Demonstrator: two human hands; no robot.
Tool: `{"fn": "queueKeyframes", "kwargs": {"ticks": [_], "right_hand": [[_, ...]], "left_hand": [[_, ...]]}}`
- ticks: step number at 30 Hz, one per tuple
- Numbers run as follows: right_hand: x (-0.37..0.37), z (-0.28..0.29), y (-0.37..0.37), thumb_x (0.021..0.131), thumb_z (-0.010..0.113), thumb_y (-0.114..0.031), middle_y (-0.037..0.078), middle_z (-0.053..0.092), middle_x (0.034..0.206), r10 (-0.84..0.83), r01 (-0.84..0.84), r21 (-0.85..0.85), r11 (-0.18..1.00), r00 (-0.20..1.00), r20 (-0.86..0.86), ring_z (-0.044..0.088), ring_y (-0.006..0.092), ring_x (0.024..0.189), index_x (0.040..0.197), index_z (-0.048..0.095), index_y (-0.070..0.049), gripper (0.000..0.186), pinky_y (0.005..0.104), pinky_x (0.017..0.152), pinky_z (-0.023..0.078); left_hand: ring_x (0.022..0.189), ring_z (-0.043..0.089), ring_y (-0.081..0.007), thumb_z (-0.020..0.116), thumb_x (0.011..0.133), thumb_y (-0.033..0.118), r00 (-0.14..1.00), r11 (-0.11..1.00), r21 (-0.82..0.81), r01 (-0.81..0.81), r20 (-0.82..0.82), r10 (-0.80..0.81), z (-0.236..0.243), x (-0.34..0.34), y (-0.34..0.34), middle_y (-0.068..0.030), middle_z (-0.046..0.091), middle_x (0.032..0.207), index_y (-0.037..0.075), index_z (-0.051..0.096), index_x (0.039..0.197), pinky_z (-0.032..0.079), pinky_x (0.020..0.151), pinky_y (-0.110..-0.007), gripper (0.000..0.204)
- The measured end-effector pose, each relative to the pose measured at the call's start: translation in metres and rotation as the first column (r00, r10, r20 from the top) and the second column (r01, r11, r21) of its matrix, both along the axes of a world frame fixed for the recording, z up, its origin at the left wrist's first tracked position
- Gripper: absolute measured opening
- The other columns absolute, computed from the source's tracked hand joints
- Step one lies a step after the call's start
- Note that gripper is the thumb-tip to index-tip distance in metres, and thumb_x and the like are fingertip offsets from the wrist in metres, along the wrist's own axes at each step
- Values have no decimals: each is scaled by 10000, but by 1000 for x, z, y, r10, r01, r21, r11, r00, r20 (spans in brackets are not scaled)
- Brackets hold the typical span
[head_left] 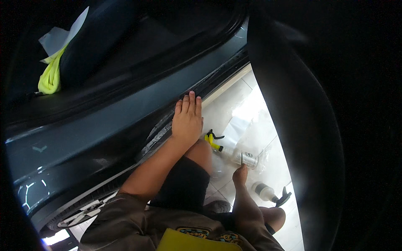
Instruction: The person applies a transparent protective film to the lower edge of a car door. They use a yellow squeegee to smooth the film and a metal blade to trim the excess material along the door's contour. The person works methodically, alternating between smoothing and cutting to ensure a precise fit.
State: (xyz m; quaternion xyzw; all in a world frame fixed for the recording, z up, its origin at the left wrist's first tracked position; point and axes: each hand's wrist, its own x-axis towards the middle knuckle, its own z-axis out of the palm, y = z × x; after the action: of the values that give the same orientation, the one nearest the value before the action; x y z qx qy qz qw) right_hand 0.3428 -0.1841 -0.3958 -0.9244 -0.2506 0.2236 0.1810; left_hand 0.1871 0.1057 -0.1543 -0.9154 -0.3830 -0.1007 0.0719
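My left hand point(187, 121) lies flat with fingers stretched out on the dark lower edge of a car's door sill point(138, 100). A glossy, wet-looking strip runs along the dark trim below that hand. Lower and to the right, my right hand point(239, 176) is closed round a thin, dark, narrow tool point(241, 157) that points upward, seen edge-on; its kind cannot be made out. Just behind the tool, on the floor, lies a clear spray bottle point(250, 160) with a yellow and black trigger head.
A second spray bottle point(264, 191) with a black trigger lies right of my right forearm. Clear plastic film point(236, 125) is on the tiled floor point(274, 161). The open door point(301, 108) hangs at the right. A yellow cloth point(51, 77) and white sheet sit inside the car.
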Motion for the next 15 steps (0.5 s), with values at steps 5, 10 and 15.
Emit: {"fn": "queueKeyframes", "kwargs": {"ticks": [5,10,15], "right_hand": [[2,-6,2,907,437,-74,331,579,1039,-84,89,81,993,994,-70,558,498,988,1088,507,79,247,528,843,456],[-2,22,20,894,544,-149,292,599,1093,-106,99,-188,977,994,-28,558,450,1064,1111,560,63,304,505,912,452],[5,154,144,922,535,-76,234,567,1210,148,-275,554,786,953,264,552,388,1145,1230,547,17,321,451,974,455]], "left_hand": [[1351,350,-384,605,854,311,995,1000,-9,-22,-98,21,-4,5,-1,-269,294,1515,-18,387,1429,244,1122,-514,697],[1357,343,-379,603,849,305,996,999,37,37,-83,-34,-20,-4,8,-266,246,1536,-4,383,1434,231,1128,-510,697],[1345,351,-372,607,836,296,998,998,43,41,-43,-39,-27,-7,12,-247,264,1532,-1,384,1430,241,1120,-506,700]]}}
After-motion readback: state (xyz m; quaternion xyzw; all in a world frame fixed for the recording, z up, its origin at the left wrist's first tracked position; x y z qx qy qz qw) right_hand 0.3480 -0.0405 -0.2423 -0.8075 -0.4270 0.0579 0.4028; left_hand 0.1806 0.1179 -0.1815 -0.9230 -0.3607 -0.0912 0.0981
